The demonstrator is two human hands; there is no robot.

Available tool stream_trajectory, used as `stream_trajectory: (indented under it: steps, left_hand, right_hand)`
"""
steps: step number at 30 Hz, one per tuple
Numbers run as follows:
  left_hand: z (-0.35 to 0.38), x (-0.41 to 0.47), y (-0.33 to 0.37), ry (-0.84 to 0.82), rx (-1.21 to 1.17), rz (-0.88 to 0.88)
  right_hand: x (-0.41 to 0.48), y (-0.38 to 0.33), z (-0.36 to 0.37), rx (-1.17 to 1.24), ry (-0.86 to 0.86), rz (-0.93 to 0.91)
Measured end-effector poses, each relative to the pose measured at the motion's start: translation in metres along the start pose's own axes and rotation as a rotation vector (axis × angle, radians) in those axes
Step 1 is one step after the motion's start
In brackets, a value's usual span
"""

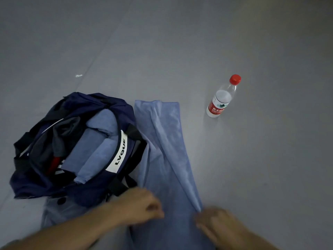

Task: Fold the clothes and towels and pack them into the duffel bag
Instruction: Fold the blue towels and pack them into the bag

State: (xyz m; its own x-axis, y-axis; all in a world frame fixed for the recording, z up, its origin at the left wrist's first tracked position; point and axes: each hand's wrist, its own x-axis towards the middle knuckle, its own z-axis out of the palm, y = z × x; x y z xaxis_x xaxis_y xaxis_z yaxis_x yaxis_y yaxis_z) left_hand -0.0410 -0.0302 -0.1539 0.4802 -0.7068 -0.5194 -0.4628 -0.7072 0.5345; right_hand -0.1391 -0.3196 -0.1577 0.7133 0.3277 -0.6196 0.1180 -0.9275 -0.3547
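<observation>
A long light-blue towel (pixel 162 152) lies stretched on the grey floor, running from the middle of the view toward me, with one long edge folded over. My left hand (pixel 142 206) pinches its near left part with curled fingers. My right hand (pixel 214 222) grips the near right corner, where the fold ends. To the left stands the navy duffel bag (pixel 115 123), open at the top. Inside it are folded light-blue towels (pixel 93 148) and dark grey clothing (pixel 59 139).
A water bottle (pixel 222 98) with a red cap and red label stands upright to the right of the towel's far end. A pale grey garment (pixel 59 212) with a dark button lies under the bag's near end. A small white scrap (pixel 79 75) lies on the floor beyond the bag.
</observation>
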Motion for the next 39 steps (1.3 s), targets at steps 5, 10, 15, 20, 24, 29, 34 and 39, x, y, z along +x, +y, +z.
stream_trajectory:
  steps: [5,10,15,20,24,29,34,39]
  left_hand:
    - [-0.065,0.098,-0.024,0.559,-0.057,-0.078]
    - [-0.076,0.142,-0.061,0.378,0.062,-0.272]
    - [-0.072,0.141,-0.084,0.225,0.108,-0.310]
    - [-0.068,0.145,-0.097,0.184,0.281,-0.265]
    - [-0.090,0.160,-0.103,0.219,0.279,-0.254]
    - [-0.128,0.192,-0.117,0.413,0.248,-0.406]
    - [-0.155,0.207,-0.123,0.416,0.147,-0.354]
    - [-0.170,0.221,-0.123,0.539,-0.128,-0.362]
  right_hand:
    - [0.093,0.007,-0.084,-0.086,0.124,-0.043]
    - [0.182,0.003,-0.091,-0.095,0.216,0.044]
    - [0.174,0.040,-0.075,-0.227,0.183,0.206]
    - [0.149,0.079,-0.082,-0.348,0.169,0.264]
    - [0.150,0.082,-0.113,-0.278,0.232,0.187]
    - [0.191,0.068,-0.167,-0.144,0.287,0.120]
    - [0.264,0.061,-0.195,-0.072,0.290,0.210]
    - [0.276,0.068,-0.179,-0.093,0.328,0.238]
